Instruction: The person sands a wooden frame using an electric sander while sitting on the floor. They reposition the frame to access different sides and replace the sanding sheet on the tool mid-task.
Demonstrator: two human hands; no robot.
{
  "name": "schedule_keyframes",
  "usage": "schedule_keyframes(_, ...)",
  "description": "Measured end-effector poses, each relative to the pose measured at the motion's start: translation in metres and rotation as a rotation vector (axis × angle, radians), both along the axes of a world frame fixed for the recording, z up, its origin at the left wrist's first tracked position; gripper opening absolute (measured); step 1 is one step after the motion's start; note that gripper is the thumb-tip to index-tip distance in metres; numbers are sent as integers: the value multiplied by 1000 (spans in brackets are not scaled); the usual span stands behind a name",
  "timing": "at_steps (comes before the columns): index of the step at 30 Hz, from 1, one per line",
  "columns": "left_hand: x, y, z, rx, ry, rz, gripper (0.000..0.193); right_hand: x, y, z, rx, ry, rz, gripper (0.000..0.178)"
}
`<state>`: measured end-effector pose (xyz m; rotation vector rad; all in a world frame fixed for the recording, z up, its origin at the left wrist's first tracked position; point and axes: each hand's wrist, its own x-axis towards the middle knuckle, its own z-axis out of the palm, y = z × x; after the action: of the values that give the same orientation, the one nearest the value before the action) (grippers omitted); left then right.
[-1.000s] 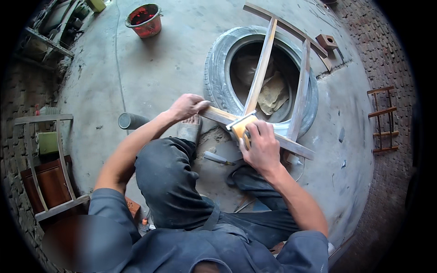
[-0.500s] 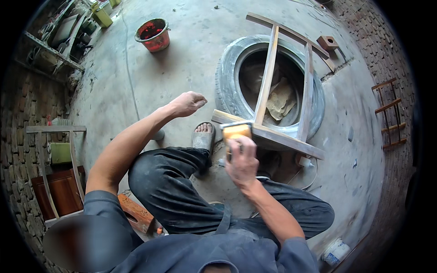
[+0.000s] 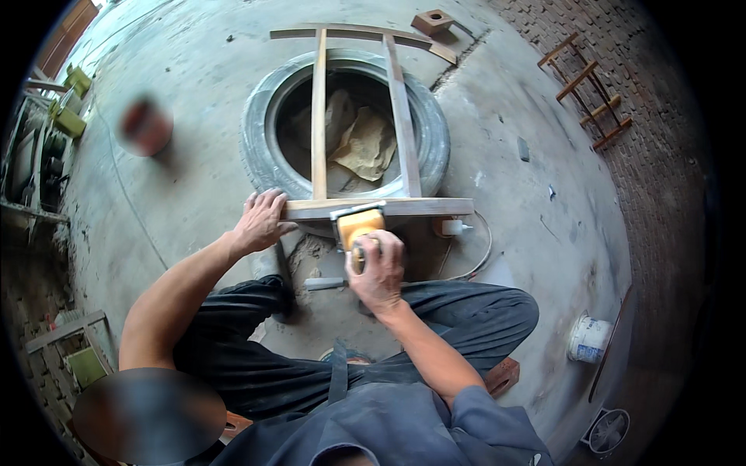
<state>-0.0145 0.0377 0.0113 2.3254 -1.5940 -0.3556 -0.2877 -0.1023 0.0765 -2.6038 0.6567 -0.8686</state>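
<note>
A wooden frame [image 3: 427, 206] of long rails and two crosspieces lies across a large tyre [image 3: 256, 128] on the floor. My left hand [image 3: 262, 221] grips the left end of its near rail, fingers over the top. In my right hand [image 3: 377, 272] is a yellow-and-black power sander [image 3: 359, 220]. Its flat pad faces the front side of that rail, near the middle; whether it touches the wood I cannot tell. Crumpled brown paper [image 3: 365, 144] lies inside the tyre.
A bottle with a white cap [image 3: 452, 227] and a cable [image 3: 489, 241] sit right of my hands. A blurred red bucket [image 3: 145, 126] stands far left. Beyond the frame is a brown block with a hole [image 3: 433, 22]. A ladder-like wooden frame [image 3: 579, 84] leans at the right wall.
My left hand has come down from the air onto the rail's left end. The sander has tilted against the rail's front side. The whole view has turned to the right.
</note>
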Motion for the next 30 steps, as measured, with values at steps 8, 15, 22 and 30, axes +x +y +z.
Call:
schedule_keyframes(8,20,-4,0,-83,111,-73,50,-81,-119,-6,22,-102,-382,53)
schedule_keyframes(15,24,-10,6,-113,113,-230,52,-132,-199,-11,355,-315,-750,50)
schedule_keyframes(22,42,-9,10,78,216,-300,60,-73,-89,-37,419,-435,-546,65)
schedule_keyframes(30,57,-19,19,160,606,-82,55,30,65,-42,277,-236,-105,76)
